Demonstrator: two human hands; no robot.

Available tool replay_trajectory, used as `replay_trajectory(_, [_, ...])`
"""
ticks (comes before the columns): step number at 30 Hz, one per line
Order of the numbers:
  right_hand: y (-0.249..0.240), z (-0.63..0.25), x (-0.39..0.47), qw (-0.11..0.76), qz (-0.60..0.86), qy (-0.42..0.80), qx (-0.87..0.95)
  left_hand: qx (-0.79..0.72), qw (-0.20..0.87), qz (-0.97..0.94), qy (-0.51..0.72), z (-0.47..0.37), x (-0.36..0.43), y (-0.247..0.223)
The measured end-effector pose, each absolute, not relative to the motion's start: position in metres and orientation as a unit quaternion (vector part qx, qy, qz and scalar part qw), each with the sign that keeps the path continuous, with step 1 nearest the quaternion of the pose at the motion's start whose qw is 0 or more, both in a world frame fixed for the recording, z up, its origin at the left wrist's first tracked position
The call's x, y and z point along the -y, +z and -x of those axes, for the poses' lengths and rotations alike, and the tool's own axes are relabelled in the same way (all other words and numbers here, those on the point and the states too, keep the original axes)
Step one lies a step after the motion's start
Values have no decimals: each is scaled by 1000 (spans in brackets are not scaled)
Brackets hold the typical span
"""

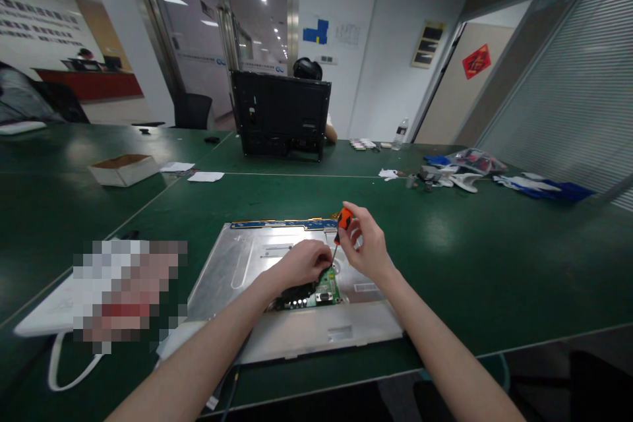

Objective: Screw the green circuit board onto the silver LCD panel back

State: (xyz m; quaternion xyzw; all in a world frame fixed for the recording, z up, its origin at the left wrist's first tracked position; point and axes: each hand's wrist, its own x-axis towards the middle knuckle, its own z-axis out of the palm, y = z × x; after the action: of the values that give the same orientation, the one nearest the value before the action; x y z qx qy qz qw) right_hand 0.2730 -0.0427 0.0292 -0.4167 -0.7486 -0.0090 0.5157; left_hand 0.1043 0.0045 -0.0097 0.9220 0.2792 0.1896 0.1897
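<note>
A flat metal display panel (306,330) lies on the green table in front of me, with a green circuit board (329,285) on its middle. My right hand (364,241) grips an orange and black screwdriver (345,219). It is held steeply, tip down at the upper edge of the board. Close beside the tip, my left hand (309,260) rests over the board with its fingers bent together. What those fingers hold, if anything, is hidden. A narrow blue circuit strip (277,225) runs along the panel's far edge.
Beyond the panel, a black monitor housing (281,112) stands upright, with a person behind it. An open cardboard box (123,169) sits at the left. To the right lie gloves and plastic bags (465,171), and a water bottle (400,134) stands farther back. A blurred-out item is near my left arm.
</note>
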Motion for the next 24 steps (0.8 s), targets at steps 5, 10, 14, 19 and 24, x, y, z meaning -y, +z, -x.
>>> replay_trajectory(5, [27,-274,42,512,417,-21,751,-283,193,-921,186,-104,-3,-7])
replay_trajectory(10, [26,-275,41,528,420,-32,737,-287,193,-921,179,-104,-3,-5])
replay_trajectory(14, [26,-275,40,535,413,-50,735,-285,187,-922,183,-104,-3,-6])
replay_trajectory(19, [29,-275,41,521,421,-42,741,-286,186,-921,189,-104,-3,-7])
replay_trajectory(24, [30,-275,42,523,418,-32,742,-287,186,-921,188,-104,-4,-9])
